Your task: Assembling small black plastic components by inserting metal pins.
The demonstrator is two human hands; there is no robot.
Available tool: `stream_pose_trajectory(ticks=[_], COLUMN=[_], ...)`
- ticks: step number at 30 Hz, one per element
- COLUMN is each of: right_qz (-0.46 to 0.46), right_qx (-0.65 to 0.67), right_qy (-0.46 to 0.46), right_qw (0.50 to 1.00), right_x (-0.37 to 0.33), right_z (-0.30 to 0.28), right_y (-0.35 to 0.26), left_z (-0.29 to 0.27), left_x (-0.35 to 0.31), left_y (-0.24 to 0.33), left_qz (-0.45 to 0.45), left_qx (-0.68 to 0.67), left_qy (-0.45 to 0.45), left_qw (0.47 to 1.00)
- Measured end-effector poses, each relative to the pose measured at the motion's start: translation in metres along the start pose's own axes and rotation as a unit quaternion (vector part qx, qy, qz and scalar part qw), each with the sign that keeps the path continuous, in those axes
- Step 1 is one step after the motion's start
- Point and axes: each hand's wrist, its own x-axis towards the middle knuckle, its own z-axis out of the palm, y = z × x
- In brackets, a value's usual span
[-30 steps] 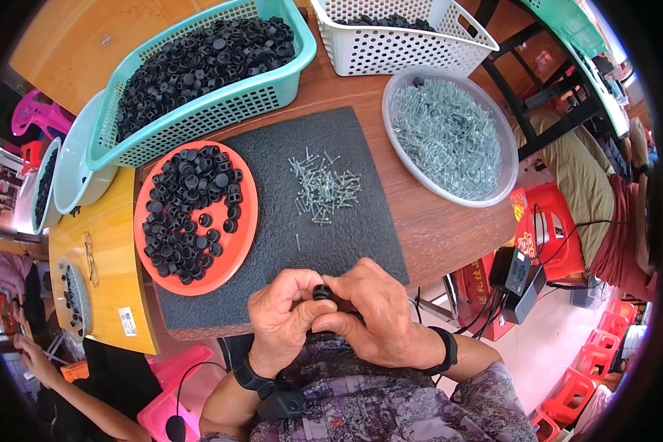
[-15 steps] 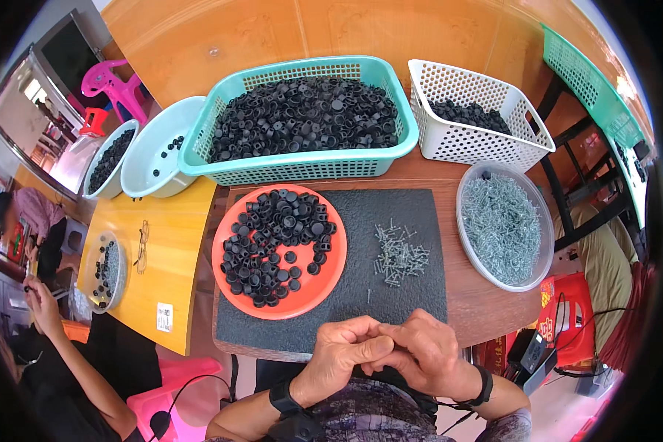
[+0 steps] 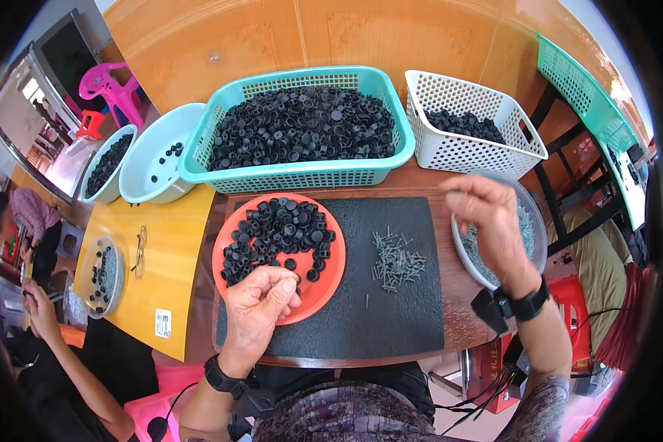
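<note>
My left hand (image 3: 261, 306) is over the near edge of a red plate (image 3: 320, 291). Its fingers are curled and pressed together; what they hold, if anything, is hidden. Several small black plastic caps (image 3: 280, 228) are heaped on the plate. My right hand (image 3: 493, 221) is raised above the near-left side of a clear tub of screws (image 3: 527, 225), slightly blurred. Its fingers are apart, and I see nothing clearly held in them. On the black mat (image 3: 368, 324) a small pile of screws (image 3: 398, 259) lies right of the plate, with one loose screw (image 3: 367, 301) nearer me.
Along the back stand a teal basket of black caps (image 3: 295, 178) and a white basket of black parts (image 3: 479, 158). To the left are a pale blue basin (image 3: 144, 188) and a yellow table (image 3: 177, 258) with glasses (image 3: 141, 250). A co-worker's arm (image 3: 74, 353) is at far left.
My hands were together at the mat's near edge. They have separated: the left moved left to the plate, the right moved up and right over the tub.
</note>
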Motion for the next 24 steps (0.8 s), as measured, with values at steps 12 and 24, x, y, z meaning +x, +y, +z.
stream_pose_trajectory(ticks=[12,24], right_qz=[-0.08,-0.235], right_qx=[-0.134,-0.463], right_qy=[0.132,0.157], right_qw=[0.979,0.84], right_x=[0.099,0.164], right_z=[-0.017,-0.025], right_y=[0.005,0.042], left_z=[0.003,0.004], left_x=[0.043,0.051], left_y=[-0.002,0.005], left_qz=[0.118,0.185], left_qx=[0.235,0.406], left_qy=[-0.035,-0.106], left_qw=[0.964,0.889])
